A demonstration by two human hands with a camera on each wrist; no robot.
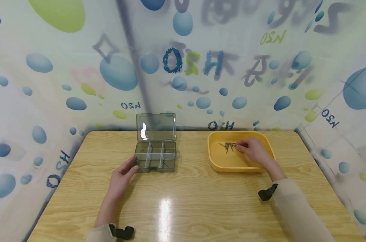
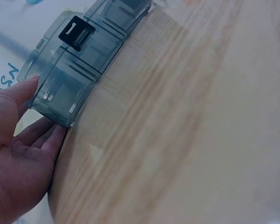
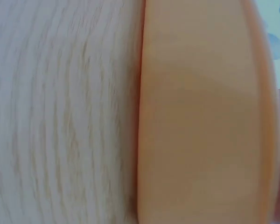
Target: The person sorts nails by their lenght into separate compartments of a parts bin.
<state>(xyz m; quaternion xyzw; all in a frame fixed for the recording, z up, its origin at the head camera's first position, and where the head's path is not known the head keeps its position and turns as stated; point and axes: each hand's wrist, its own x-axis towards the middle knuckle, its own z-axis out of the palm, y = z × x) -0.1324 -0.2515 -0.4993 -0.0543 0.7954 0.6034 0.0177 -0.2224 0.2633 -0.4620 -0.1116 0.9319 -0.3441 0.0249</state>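
Facing a backdrop (image 1: 158, 84) printed with bubbles and letters, spreading across the far side and both flanks. Working at a wooden table (image 1: 201, 195) bearing a bright streak of glare toward its near edge. Crossing its right side with a pale sleeve (image 1: 301, 211). Reaching over the near right rim of a yellow tray (image 1: 231, 169) and covering part of its inside; in the right wrist view, seeing mainly the tray's outer wall and only a sliver of hand beyond it. Seeing, well to the tray's left, a grey see-through box (image 1: 142, 170) split into six compartments, with its lid (image 1: 156, 127) raised at the back.

Resting the left hand (image 1: 122, 176) against the box's left end, touching with thumb and fingers apart. Lowering the right hand (image 1: 255, 151) into the tray, bringing thumb and fingertips together. Wearing a black camera (image 1: 122, 232) at each wrist. Pinching at the right edge of a small heap of metal pins (image 1: 227, 145), too fine for counting. Seeing one stray pin (image 1: 166, 164) in the box's near right compartment.
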